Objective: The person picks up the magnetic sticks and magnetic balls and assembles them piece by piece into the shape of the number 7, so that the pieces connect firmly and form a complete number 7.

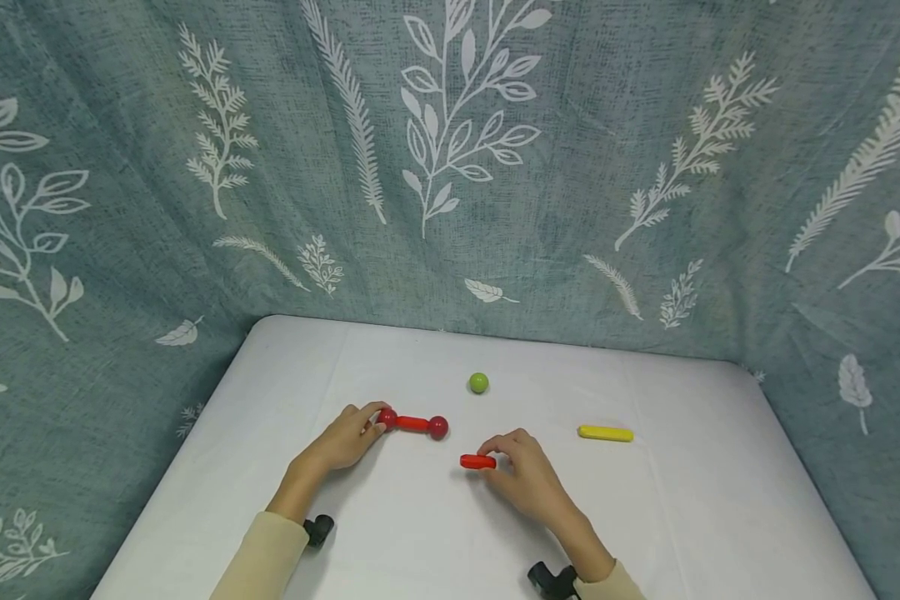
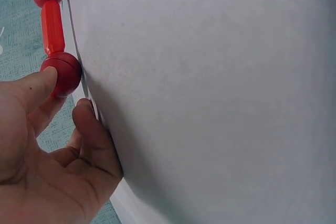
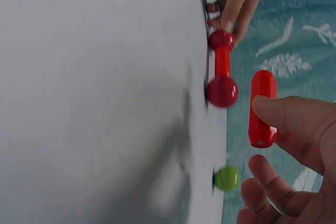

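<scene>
My left hand (image 1: 351, 437) pinches the left ball of a red dumbbell-like piece (image 1: 412, 424), two dark red balls joined by a bright red stick. In the left wrist view the thumb and a finger grip that ball (image 2: 65, 77), and the stick (image 2: 52, 29) runs on to the far ball. My right hand (image 1: 523, 473) holds a loose red stick (image 1: 477, 462) between thumb and fingers, to the right of and nearer than the joined piece. The right wrist view shows the thumb across the middle of this stick (image 3: 262, 85), with its end hole visible.
A green ball (image 1: 478, 382) lies behind the hands near the back of the white table (image 1: 450, 542). To the right lies a yellow stick (image 1: 605, 433). A teal curtain with white leaf patterns (image 1: 555, 208) hangs behind the table's far edge.
</scene>
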`<state>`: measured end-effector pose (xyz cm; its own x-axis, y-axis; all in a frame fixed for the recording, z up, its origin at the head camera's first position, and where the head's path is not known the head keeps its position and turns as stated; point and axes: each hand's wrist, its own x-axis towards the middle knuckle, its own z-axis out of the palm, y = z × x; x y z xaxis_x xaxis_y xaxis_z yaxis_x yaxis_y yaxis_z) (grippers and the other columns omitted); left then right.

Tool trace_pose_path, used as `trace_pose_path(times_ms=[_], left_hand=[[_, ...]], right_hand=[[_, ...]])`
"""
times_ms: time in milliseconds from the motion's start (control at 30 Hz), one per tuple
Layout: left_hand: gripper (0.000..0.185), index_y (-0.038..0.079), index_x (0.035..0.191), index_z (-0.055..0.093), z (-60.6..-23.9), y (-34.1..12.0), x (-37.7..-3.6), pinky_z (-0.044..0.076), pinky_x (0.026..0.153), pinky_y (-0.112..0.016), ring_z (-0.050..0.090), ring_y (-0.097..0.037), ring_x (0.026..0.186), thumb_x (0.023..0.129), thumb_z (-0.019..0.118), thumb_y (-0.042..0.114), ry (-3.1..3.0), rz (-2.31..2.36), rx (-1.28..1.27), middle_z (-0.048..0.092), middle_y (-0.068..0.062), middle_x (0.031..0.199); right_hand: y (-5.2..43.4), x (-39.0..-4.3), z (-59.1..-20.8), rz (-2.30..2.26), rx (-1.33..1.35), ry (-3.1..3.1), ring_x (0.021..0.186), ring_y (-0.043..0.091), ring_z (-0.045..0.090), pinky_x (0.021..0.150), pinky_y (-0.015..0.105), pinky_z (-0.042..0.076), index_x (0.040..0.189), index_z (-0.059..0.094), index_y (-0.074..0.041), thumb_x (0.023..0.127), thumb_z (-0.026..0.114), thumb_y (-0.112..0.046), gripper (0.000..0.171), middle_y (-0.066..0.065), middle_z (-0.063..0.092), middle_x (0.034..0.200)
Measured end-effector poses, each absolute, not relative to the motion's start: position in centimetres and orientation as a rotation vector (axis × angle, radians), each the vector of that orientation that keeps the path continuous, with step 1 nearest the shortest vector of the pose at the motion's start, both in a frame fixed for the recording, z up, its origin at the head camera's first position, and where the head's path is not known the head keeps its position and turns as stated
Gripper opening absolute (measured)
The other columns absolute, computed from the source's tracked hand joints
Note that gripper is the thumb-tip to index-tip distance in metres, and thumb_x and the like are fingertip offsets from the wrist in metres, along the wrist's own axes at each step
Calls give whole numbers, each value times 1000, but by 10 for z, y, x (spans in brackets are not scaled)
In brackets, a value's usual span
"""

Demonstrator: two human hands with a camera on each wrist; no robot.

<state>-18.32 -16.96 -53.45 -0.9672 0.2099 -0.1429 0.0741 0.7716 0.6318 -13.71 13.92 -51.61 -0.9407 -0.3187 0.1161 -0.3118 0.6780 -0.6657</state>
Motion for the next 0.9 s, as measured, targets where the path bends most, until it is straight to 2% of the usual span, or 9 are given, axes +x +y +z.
trace_pose_path(times_ms=[333,900], left_hand=[[36,24,128,51,-538,-170,-185,38,61,-34,45,-17,74,93,54,31,2766,967,216,44,-4,87],[37,25,129,49,-538,-173,-185,38,61,-34,45,-17,73,94,53,33,2748,972,232,44,-4,88]], right_hand=[[88,-128,-513,-1043,-769,2783,89,13,45,72,29,40,97,66,-29,77,75,-19,25,-5,52,97],[42,-121,-524,-1037,-868,2702,78,7,41,64,23,35,91,65,-32,76,76,-24,20,-9,49,88]])
